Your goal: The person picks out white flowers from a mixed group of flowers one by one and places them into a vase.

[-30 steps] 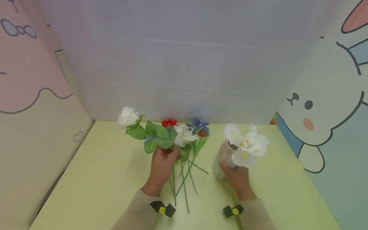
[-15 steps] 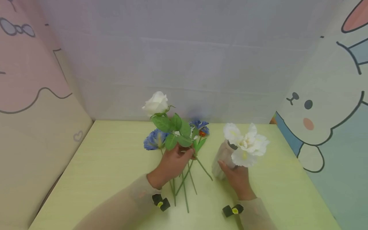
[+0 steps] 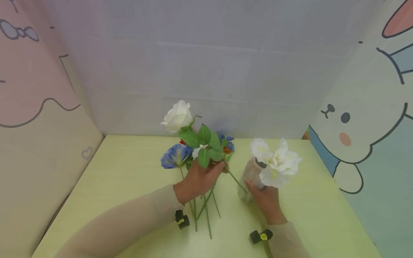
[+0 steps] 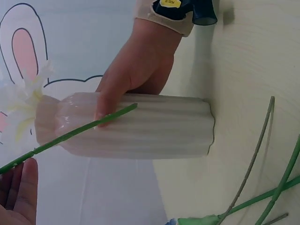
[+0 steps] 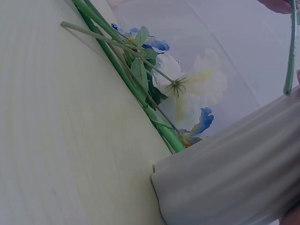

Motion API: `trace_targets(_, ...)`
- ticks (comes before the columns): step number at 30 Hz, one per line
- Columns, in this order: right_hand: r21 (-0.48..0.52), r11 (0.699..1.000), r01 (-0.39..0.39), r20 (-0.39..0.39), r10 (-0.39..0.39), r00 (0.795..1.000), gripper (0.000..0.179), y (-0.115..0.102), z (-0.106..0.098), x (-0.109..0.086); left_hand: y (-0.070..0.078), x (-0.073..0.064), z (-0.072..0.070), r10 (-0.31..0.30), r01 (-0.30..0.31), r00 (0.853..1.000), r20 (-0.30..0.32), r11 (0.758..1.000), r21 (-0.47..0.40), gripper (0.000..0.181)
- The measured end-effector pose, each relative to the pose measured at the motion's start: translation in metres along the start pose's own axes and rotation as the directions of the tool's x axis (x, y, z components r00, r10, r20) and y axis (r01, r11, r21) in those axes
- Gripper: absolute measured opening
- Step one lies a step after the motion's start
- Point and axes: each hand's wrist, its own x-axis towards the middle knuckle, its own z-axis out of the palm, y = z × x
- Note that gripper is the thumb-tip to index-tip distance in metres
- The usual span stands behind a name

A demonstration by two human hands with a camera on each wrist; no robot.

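Observation:
My left hand [image 3: 200,179] pinches the green stem of a white rose [image 3: 178,117] and holds it raised over the flowers on the table. The rose's bare stem end [image 4: 112,116] points down to the right and overlaps the side of the vase in the head view. My right hand [image 3: 266,200] grips the ribbed white vase [image 3: 250,177] from its right side, thumb [image 4: 108,105] across the front. The vase stands upright on the table, with white flowers [image 3: 277,161] in its mouth. In the right wrist view the vase [image 5: 225,173] fills the lower right.
Under and beside my left hand lie several loose flowers, among them a blue flower [image 3: 175,156], a red one [image 3: 183,142] and another blue one [image 3: 229,143]. Their stems [image 3: 207,218] point toward me across the yellowish table [image 3: 129,168]. Printed panels stand around the table.
My left hand has moved right with the white rose, swinging its stem end toward the vase. The rose's head moved right and up. My right hand and the vase stay in place.

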Motion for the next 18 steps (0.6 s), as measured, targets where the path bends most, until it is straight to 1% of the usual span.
trace_targets(1, -0.005, 1.0, -0.005, -0.003, 0.005, 1.0, 0.082, 0.002, 0.0, 0.0, -0.002, 0.002, 0.0, 0.019, -0.019, 1.0, 0.007, 1.0, 0.017, 0.01)
trace_targets(3, -0.013, 1.0, -0.005, -0.005, 0.005, 1.0, 0.081, 0.002, 0.0, 0.0, -0.006, 0.008, -0.001, 0.07, -0.072, 0.997, 0.027, 0.994, 0.08, 0.011)
trace_targets(4, -0.016, 1.0, -0.004, -0.005, 0.004, 1.0, 0.08, 0.0, 0.0, -0.001, -0.007, 0.01, -0.002, 0.091, -0.095, 0.995, 0.036, 0.988, 0.125, 0.013)
trace_targets(7, -0.02, 1.0, 0.01, -0.005, -0.01, 1.0, 0.08, -0.009, 0.0, -0.003, -0.008, 0.018, -0.005, 0.174, -0.181, 0.983, 0.052, 0.951, 0.252, 0.019)
trace_targets(8, -0.021, 1.0, 0.01, -0.004, -0.01, 1.0, 0.08, -0.012, 0.0, -0.004, -0.006, 0.021, -0.006, 0.204, -0.211, 0.977, 0.057, 0.936, 0.283, 0.021)
trace_targets(10, -0.025, 1.0, 0.002, -0.007, -0.002, 1.0, 0.077, -0.017, 0.0, -0.005, -0.002, 0.026, -0.007, 0.245, -0.248, 0.968, 0.05, 0.913, 0.325, 0.024)
trace_targets(11, -0.032, 0.999, -0.004, -0.008, 0.004, 1.0, 0.077, -0.019, 0.0, -0.006, 0.001, 0.028, -0.008, 0.257, -0.256, 0.966, 0.041, 0.913, 0.318, 0.024)
trace_targets(13, -0.032, 0.999, -0.012, -0.011, 0.011, 1.0, 0.075, -0.022, 0.0, -0.006, 0.009, 0.031, -0.008, 0.265, -0.261, 0.964, 0.019, 0.93, 0.261, 0.022)
trace_targets(15, -0.032, 0.999, -0.011, -0.009, 0.01, 1.0, 0.074, -0.024, 0.0, -0.006, 0.021, 0.033, -0.009, 0.259, -0.255, 0.966, -0.005, 0.954, 0.159, 0.018)
trace_targets(17, -0.038, 0.999, -0.002, -0.005, 0.002, 1.0, 0.076, -0.025, 0.0, -0.006, 0.034, 0.035, -0.01, 0.262, -0.26, 0.964, -0.034, 0.963, 0.066, 0.015)
trace_targets(18, -0.039, 0.999, 0.003, -0.005, -0.003, 1.0, 0.075, -0.025, 0.0, -0.005, 0.04, 0.036, -0.01, 0.268, -0.267, 0.962, -0.047, 0.963, 0.029, 0.013)
